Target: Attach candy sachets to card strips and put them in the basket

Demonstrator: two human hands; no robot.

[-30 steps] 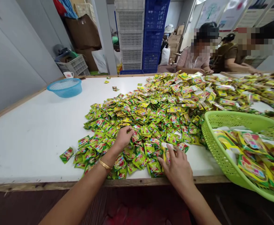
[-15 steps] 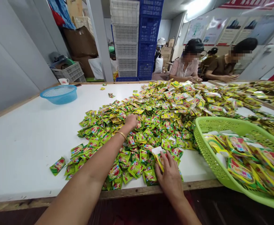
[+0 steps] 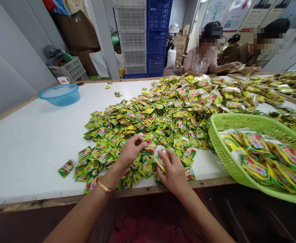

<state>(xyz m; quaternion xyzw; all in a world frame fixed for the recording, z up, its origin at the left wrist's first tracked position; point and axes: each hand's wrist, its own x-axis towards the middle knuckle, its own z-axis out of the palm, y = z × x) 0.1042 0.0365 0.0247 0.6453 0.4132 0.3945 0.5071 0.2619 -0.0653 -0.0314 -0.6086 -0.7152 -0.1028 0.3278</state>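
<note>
My right hand (image 3: 172, 168) is closed around a small yellow-and-green carton (image 3: 160, 161), its white end flap standing open toward the left. Just left of it, my left hand (image 3: 132, 150), with a gold bangle at the wrist, pinches what looks like a small green sachet (image 3: 150, 146) with a red print. The sachet's edge is close to the carton's open end; whether they touch I cannot tell. Beneath and beyond both hands spreads a heap of similar green sachets (image 3: 110, 131). Yellow cartons (image 3: 196, 92) are piled at its far right side.
A lime-green basket (image 3: 221, 152) holding several filled-looking cartons stands at the right table edge. A blue basket (image 3: 59, 96) and a mug (image 3: 63, 80) are at the far left. Two people sit across the table (image 3: 36, 145), with another behind; stacked crates (image 3: 131, 37) stand at the back.
My left hand has come back from the middle of the heap toward the carton, a sachet at its fingertips. My right hand has lifted the carton slightly leftward. The camera view has tilted down.
</note>
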